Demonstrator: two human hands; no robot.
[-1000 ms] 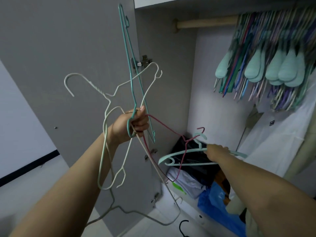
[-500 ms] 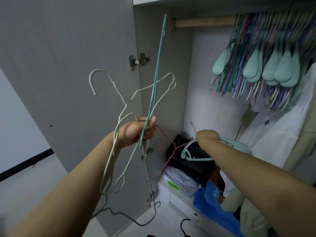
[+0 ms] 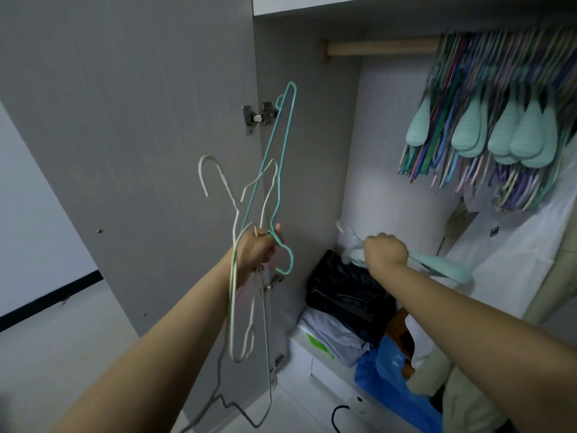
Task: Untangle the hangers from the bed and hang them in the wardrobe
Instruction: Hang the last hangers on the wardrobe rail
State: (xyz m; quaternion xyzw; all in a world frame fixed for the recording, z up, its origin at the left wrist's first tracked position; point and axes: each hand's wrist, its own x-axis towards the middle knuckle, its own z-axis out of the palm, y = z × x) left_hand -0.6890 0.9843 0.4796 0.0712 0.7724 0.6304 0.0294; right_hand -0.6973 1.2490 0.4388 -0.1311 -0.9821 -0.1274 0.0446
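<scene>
My left hand grips a bundle of wire hangers in front of the open wardrobe door. In the bundle a teal hanger points upward, a white hanger stands beside it, and a grey hanger hangs down below my wrist. A bit of pink wire shows behind my left forearm. My right hand grips a mint plastic hanger lower inside the wardrobe, apart from the bundle. The wooden wardrobe rail runs across the top, bare on its left part.
Many coloured hangers crowd the rail's right side above white garments. The grey door with its hinge stands open at left. A black bag, folded clothes and a blue bag fill the wardrobe floor.
The mint hanger in my right hand has come away from the pink wire and the bundle. The teal hanger has swung in my left hand's grip, and the pink hanger dropped behind my forearm.
</scene>
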